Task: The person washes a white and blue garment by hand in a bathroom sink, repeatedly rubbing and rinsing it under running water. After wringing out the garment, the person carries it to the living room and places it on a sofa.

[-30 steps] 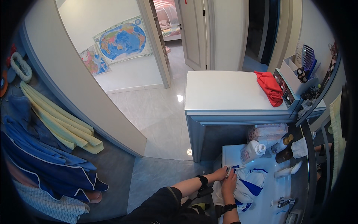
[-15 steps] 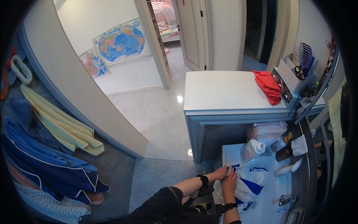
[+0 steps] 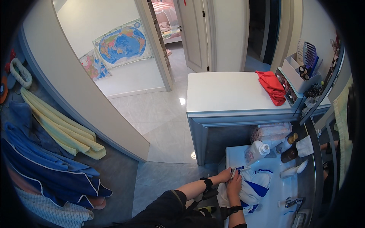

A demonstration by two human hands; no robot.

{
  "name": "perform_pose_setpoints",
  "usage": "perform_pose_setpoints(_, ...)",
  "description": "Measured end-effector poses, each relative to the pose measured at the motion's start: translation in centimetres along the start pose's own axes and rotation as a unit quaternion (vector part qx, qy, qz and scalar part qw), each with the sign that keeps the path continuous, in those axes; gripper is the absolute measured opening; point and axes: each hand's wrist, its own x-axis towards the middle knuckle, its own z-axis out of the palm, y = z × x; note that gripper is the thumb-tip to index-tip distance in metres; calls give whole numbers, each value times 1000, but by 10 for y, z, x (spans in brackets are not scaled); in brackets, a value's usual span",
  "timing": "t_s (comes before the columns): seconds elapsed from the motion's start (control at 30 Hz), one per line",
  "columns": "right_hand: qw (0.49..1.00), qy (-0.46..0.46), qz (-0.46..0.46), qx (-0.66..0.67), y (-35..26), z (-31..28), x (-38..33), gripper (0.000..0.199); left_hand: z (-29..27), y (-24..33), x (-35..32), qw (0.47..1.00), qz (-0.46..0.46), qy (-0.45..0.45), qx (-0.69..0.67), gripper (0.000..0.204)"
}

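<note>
A white and blue garment [image 3: 254,185] lies bunched in a white sink [image 3: 272,212] at the lower right. My left hand [image 3: 225,175] grips its near edge at the sink's left rim. My right hand [image 3: 234,186] is closed on the same cloth just beside the left one. Both hands touch each other over the fabric. Each wrist wears a dark band.
A white bottle [image 3: 257,151], a brown bottle [image 3: 290,140] and a tap [image 3: 291,201] sit around the sink. A white counter [image 3: 224,95] carries a red cloth [image 3: 272,86] and an organiser [image 3: 300,72]. Towels [image 3: 61,127] and blue robes [image 3: 45,167] hang at the left. A doorway [image 3: 125,64] opens beyond.
Both hands stay on the garment at the sink's left rim with only slight shifts. The view has tilted a little.
</note>
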Motion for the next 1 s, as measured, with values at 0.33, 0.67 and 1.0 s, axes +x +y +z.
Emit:
perform_pose_setpoints(0.33, 891, 133, 85, 426, 35, -68, 12, 35, 14, 86, 6, 981, 135, 64, -126, 42)
perform_pose_setpoints(0.67, 924, 349, 75, 140, 31, -166, -15, 20, 73, 192, -36, 943, 71, -7, -325, 47)
perform_pose_setpoints(1.0, 927, 351, 50, 123, 16, -182, -25, 23, 58, 204, -27, 971, 181, -60, -146, 48)
